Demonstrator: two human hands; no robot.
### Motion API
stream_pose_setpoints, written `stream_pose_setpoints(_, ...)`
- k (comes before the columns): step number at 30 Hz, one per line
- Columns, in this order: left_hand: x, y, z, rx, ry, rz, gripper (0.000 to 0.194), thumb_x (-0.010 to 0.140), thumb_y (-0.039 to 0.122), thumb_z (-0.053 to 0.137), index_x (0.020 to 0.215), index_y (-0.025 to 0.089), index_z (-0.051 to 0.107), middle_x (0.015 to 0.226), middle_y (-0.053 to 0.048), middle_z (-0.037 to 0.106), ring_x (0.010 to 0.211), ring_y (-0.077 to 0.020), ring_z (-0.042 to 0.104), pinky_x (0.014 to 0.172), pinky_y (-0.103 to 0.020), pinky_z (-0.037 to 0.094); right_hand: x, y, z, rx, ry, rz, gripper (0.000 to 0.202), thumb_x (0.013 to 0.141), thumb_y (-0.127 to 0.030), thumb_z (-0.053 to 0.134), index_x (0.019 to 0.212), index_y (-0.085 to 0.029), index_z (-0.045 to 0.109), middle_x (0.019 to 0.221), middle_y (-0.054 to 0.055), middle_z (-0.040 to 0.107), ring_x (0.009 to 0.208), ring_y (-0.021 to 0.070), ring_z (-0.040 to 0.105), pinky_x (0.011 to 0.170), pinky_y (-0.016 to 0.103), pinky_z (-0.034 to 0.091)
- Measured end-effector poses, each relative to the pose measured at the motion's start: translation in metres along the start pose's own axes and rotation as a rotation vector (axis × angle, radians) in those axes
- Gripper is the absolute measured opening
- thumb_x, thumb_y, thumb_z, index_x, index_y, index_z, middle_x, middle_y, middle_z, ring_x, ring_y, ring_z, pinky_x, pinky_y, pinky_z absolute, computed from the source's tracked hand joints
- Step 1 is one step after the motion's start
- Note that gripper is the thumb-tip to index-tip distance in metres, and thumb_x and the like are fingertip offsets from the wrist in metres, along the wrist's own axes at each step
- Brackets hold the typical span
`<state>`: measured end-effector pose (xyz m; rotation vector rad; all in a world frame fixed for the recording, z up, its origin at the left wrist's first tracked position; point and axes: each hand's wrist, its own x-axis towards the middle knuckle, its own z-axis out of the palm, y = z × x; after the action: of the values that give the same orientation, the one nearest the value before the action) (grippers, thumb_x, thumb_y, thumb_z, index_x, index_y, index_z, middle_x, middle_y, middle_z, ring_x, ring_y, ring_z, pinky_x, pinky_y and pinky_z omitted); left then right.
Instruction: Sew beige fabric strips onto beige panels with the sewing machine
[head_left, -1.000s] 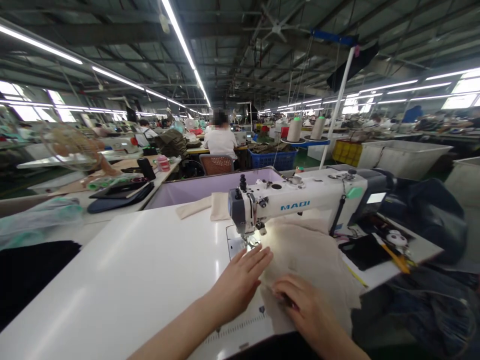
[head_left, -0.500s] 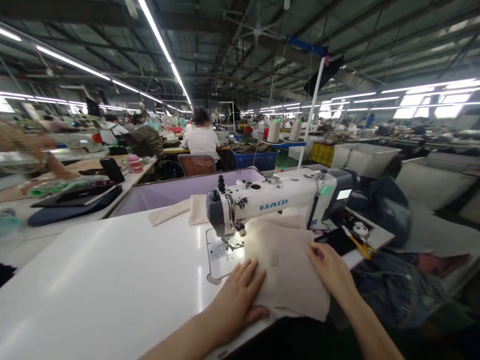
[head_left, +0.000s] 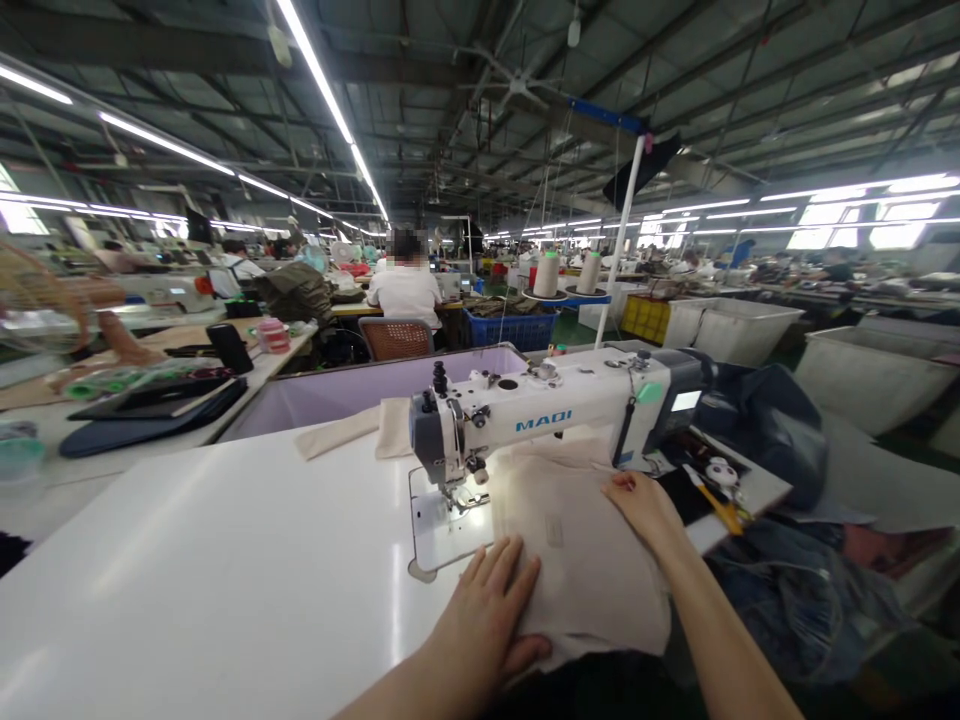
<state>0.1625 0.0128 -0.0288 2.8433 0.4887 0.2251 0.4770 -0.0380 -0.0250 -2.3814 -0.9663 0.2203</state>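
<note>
A beige fabric piece [head_left: 577,570] lies flat on the table, to the right of the needle area of a white sewing machine [head_left: 540,405]. A small rectangular mark [head_left: 553,530] shows on the fabric. My left hand [head_left: 495,605] rests on the cloth's left edge, fingers stretched out and palm down. At the upper right edge, my right hand [head_left: 641,505] has its fingers curled and pinched on the cloth. The presser foot [head_left: 469,500] is lit by the machine lamp, and the fabric's left edge lies just right of it.
Beige strips [head_left: 352,425] lie behind the machine head on the white table [head_left: 247,560]. Yellow-handled scissors [head_left: 716,500] and small items are at its right end. Denim [head_left: 802,590] hangs lower right. Beyond are a lilac-lined bin [head_left: 360,385], thread cones [head_left: 547,275] and a seated person [head_left: 405,290].
My right hand has moved farther away along the cloth's right edge, towards the machine arm. The fabric has shifted slightly right, while my left hand stays flat on it. The view has tilted slightly.
</note>
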Motion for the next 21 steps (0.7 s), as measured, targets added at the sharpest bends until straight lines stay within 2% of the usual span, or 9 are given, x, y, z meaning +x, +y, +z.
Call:
stream_pose_setpoints(5,0.002,0.002,-0.003,0.0,-0.038,-0.02,0.079,0.088,0.047,0.072,0.155,0.021,0.037,0.162,-0.022,0.032,0.146,-0.0426,0.035,0.117,-0.063,0.033,0.001,-0.009,-0.002,-0.049,-0.048,0.029,0.018,0.09,-0.035,0.062,0.08,-0.021,0.07,0.09,0.009,0.076,0.09,0.0249,0.071,0.071,0.029,0.046)
stream_pose_setpoints(10,0.003,0.003,-0.003,-0.026,-0.02,-0.02,0.079,0.088,0.05,0.072,0.154,0.023,0.038,0.162,-0.021,0.032,0.146,-0.042,0.036,0.117,-0.062,0.033,0.001,-0.014,-0.002,-0.127,-0.065,0.074,0.025,0.097,-0.042,0.062,0.094,-0.018,0.068,0.096,0.004,0.071,0.087,0.0183,0.067,0.08,0.036,0.053)
stream_pose_setpoints(12,0.002,0.003,-0.005,-0.028,-0.021,-0.018,0.08,0.088,0.051,0.071,0.155,0.024,0.037,0.162,-0.02,0.032,0.147,-0.0413,0.035,0.118,-0.061,0.032,0.0,-0.016,-0.003,-0.135,-0.068,0.072,0.027,0.097,-0.044,0.062,0.095,-0.018,0.067,0.095,0.002,0.07,0.083,0.0163,0.066,0.079,0.036,0.054)
stream_pose_setpoints(17,0.0,-0.001,-0.005,-0.033,-0.027,-0.008,0.08,0.089,0.053,0.07,0.156,0.025,0.035,0.163,-0.019,0.031,0.147,-0.0411,0.035,0.118,-0.061,0.032,-0.011,-0.024,-0.009,-0.112,0.02,-0.003,0.022,0.089,-0.027,0.057,0.069,-0.022,0.062,0.073,0.006,0.07,0.073,0.0227,0.067,0.062,0.03,0.043)
stream_pose_setpoints(21,-0.002,-0.005,0.006,-0.097,-0.013,-0.025,0.092,0.084,0.062,0.072,0.157,0.022,0.032,0.162,-0.022,0.03,0.147,-0.0452,0.031,0.118,-0.066,0.029,-0.039,-0.038,-0.022,-0.071,0.126,-0.165,0.013,0.086,-0.029,0.051,0.077,-0.024,0.06,0.085,0.005,0.071,0.08,0.0229,0.066,0.066,0.03,0.042)
